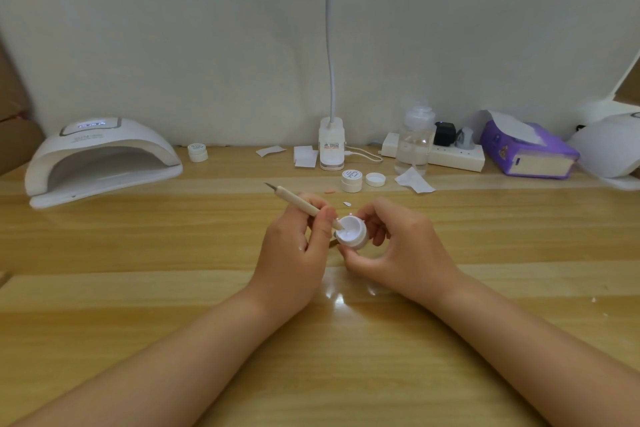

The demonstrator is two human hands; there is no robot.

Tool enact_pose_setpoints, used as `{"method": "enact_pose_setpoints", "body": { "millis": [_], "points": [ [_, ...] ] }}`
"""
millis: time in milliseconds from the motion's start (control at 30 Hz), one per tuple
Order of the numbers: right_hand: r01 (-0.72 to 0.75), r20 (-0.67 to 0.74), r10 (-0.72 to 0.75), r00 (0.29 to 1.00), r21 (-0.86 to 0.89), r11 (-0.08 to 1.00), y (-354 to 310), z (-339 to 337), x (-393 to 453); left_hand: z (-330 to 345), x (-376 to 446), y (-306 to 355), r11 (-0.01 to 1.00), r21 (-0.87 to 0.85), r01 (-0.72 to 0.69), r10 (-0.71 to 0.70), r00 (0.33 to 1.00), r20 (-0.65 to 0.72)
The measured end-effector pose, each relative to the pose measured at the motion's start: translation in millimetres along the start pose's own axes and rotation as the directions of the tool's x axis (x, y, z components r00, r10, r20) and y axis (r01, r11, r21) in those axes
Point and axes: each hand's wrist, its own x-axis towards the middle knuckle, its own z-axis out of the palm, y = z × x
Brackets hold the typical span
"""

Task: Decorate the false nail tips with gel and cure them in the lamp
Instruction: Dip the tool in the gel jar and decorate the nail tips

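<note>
At the centre of the wooden bench (138,253), seen from the head camera, both hands work close together just above the surface. The left hand (294,246) pinches a slim beige tool (301,203) in its grip, fingers curled round the shaft; the tool slopes down to the right, its dark pointed end up at the left and its lower end dipped into the open gel pot (352,231). The right hand (398,246) holds this small white pot, thumb and fingers curled round its wall, with the mouth tilted toward the left hand and white gel visible inside. Just beyond the hands, two small nail tips lie on the bench: a white one (347,204) near the right fingers and a pinkish one (329,191) slightly farther back. Behind these stand a closed white jar (352,180) and, just beside it, a loose white lid (375,179). The curing lamp (100,159) sits at the far left with its opening facing the person; another small jar (198,152) stands near its right end. Against the wall are a clip-on desk light (331,146), a clear pump bottle (415,142), a power strip (446,152) and a purple tissue box (526,152).
</note>
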Motion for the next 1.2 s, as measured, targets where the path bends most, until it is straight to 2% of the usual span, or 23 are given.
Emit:
{"method": "enact_pose_setpoints", "body": {
  "millis": [233, 400, 667, 833, 1200],
  "points": [
    [0.016, -0.002, -0.016, 1.000, -0.012, 1.000, 0.1, -0.1, -0.4, -0.1, 0.1, 0.4, 1.000, 0.015, 0.001, -0.001, 1.000, 0.007],
    [0.016, 0.000, -0.016, 1.000, -0.011, 1.000, 0.6, 0.3, 0.4, -0.5, -0.3, 1.2, 1.000, -0.025, -0.010, 0.009, 0.998, -0.057],
    [-0.059, 0.017, 0.058, 0.998, 0.059, 0.997, 4.1, 0.5, -0.3, -0.9, 3.3, 1.4, 0.966, -0.234, 0.110, -0.151, 0.974, -0.168],
    [-0.084, 0.021, 0.083, 0.996, 0.065, 0.994, 5.1, 1.8, -0.1, 1.0, 3.6, -1.8, 0.947, -0.268, 0.177, -0.213, 0.970, -0.114],
    [-0.098, 0.012, 0.097, 0.995, 0.089, 0.991, 3.6, 1.7, -0.3, 0.6, 3.0, -4.1, 0.943, -0.288, 0.164, -0.202, 0.974, -0.107]
  ]
}}
